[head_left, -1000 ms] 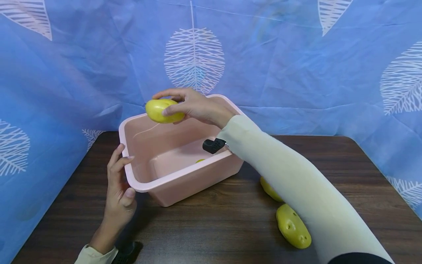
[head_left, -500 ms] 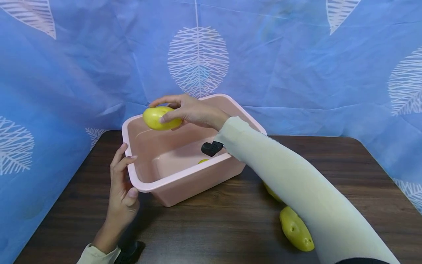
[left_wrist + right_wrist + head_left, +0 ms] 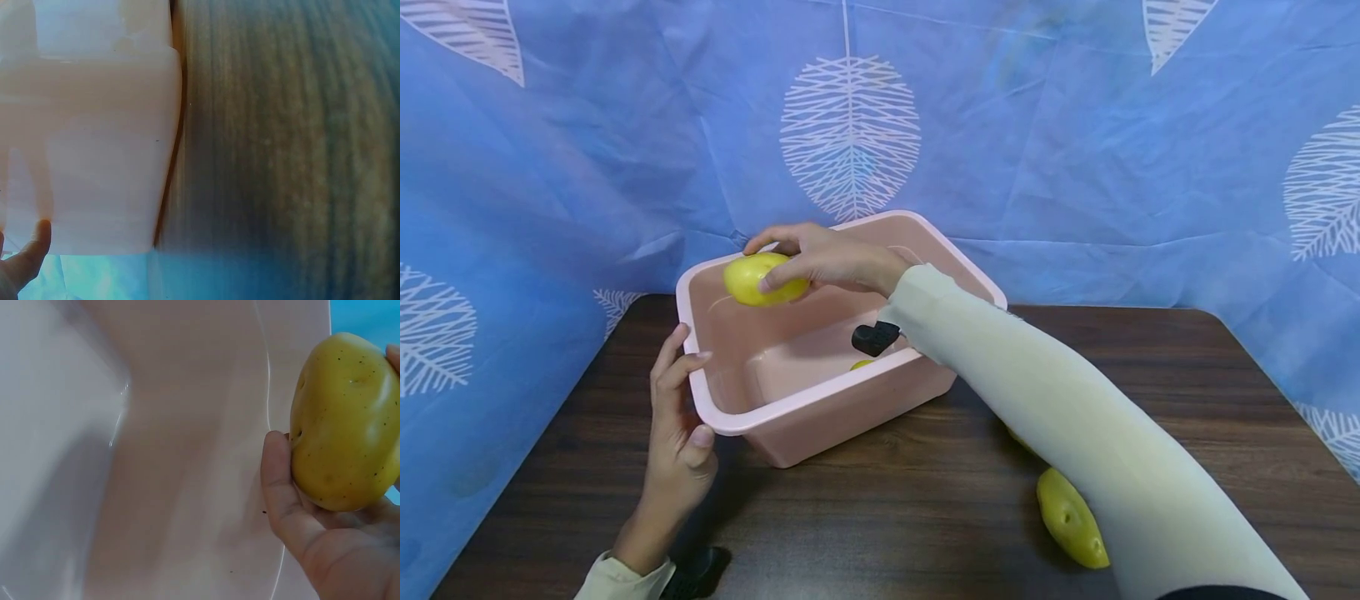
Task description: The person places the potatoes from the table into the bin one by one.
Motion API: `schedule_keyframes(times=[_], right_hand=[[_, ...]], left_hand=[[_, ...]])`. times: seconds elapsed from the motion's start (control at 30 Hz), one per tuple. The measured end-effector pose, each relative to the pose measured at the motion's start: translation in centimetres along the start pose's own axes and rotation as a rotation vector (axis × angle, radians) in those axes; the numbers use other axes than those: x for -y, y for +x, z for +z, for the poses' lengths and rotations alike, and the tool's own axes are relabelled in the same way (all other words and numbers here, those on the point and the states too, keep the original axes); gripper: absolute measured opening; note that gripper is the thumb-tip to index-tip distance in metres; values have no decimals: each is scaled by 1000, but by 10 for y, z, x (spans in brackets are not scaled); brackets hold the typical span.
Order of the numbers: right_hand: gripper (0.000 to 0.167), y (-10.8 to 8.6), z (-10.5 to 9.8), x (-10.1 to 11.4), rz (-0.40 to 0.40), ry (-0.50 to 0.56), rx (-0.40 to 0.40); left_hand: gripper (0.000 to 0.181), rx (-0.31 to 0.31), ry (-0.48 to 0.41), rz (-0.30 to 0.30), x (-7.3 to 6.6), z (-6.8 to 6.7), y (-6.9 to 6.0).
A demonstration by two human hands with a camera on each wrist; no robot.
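Observation:
A yellow potato (image 3: 751, 280) is in my right hand (image 3: 838, 260), held between thumb and fingers over the left end of a pink plastic basin (image 3: 820, 399). The right wrist view shows this potato (image 3: 347, 419) with dark specks, near the basin's inner wall. My left hand (image 3: 672, 446) grips the basin's left rim, fingers at the rim's edge and thumb lower at the corner. Inside the basin a small bit of another yellow thing (image 3: 861, 364) peeks over the near rim; most of it is hidden.
On the dark wooden table (image 3: 880, 517), a yellow potato (image 3: 1070, 521) lies partly behind my right sleeve (image 3: 1037, 392). A sliver of another yellow thing shows just above it. Blue cloth (image 3: 1037, 150) with white leaf prints hangs behind the table.
My right hand has come down a little with the potato, now lower over the basin's left end. The right sleeve covers more of the yellow things on the table. The left hand keeps its grip.

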State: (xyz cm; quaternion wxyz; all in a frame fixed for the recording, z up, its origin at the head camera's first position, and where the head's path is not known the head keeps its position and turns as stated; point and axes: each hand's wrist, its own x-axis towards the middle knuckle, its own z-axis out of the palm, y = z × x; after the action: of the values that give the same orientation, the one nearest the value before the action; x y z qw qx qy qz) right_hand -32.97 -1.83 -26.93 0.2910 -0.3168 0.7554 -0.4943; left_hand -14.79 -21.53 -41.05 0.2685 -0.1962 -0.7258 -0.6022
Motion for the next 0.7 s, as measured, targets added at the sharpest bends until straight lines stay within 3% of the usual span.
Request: schedule_keyframes(times=[0.53, 0.7], right_hand=[[56, 5, 3, -5, 77, -60, 89], [56, 6, 4, -8, 96, -36, 99]], left_hand=[[71, 5, 7, 1, 1, -2, 1], [72, 8, -4, -2, 3, -2, 1]])
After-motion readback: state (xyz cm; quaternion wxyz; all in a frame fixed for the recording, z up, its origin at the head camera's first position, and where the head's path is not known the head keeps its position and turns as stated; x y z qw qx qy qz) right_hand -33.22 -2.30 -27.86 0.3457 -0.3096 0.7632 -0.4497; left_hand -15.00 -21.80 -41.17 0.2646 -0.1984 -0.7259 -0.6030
